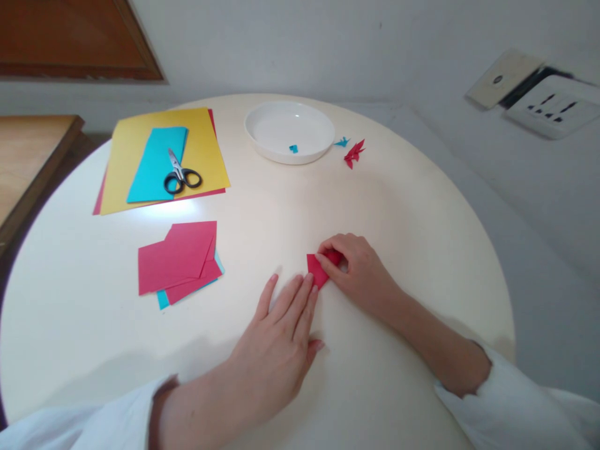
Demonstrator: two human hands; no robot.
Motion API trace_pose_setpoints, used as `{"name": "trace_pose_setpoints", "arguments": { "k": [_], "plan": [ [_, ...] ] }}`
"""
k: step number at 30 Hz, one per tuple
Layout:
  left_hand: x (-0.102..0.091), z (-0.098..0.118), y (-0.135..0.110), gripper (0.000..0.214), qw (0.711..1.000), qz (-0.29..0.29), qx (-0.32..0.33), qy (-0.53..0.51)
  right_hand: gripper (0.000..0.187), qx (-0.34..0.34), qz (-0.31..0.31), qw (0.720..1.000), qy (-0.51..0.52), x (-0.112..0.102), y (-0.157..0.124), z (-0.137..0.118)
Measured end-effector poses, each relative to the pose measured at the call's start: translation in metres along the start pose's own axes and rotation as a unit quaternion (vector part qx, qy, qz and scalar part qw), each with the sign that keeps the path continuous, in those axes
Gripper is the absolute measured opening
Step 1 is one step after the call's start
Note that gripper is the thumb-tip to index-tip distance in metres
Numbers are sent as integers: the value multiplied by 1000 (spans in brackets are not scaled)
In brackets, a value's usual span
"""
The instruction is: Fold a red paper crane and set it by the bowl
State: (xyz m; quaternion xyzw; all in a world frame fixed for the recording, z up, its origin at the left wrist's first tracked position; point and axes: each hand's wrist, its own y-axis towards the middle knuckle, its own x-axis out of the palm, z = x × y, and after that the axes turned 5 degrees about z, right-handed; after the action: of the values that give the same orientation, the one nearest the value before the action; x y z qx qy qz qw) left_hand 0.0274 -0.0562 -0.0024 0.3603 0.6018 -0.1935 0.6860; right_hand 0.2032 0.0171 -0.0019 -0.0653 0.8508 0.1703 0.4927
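A small folded piece of red paper (317, 270) lies on the white table in front of me. My right hand (352, 265) pinches it at its right side between thumb and fingers, and covers part of it. Stretched out flat on the table, my left hand (285, 337) touches the paper's lower left edge with its fingertips. To the left is a loose pile of red paper pieces (175, 259), with blue paper (162, 300) showing beneath.
Scissors (177, 170) with black handles lie on blue paper (152, 162) over yellow sheets (210, 153). A white dish (253, 140) holds a blue scrap (293, 149). Beside it are a blue folded paper figure (342, 142) and red ones (355, 154). The wall (365, 56) stands behind the round table (412, 212).
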Motion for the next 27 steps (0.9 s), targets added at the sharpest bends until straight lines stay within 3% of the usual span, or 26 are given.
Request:
{"name": "trace_pose_setpoints", "arguments": {
  "k": [27],
  "plan": [
    [5,-2,12,54,997,-27,-31,-68,10,5,6,1000,-2,2,0,1]
  ]
}}
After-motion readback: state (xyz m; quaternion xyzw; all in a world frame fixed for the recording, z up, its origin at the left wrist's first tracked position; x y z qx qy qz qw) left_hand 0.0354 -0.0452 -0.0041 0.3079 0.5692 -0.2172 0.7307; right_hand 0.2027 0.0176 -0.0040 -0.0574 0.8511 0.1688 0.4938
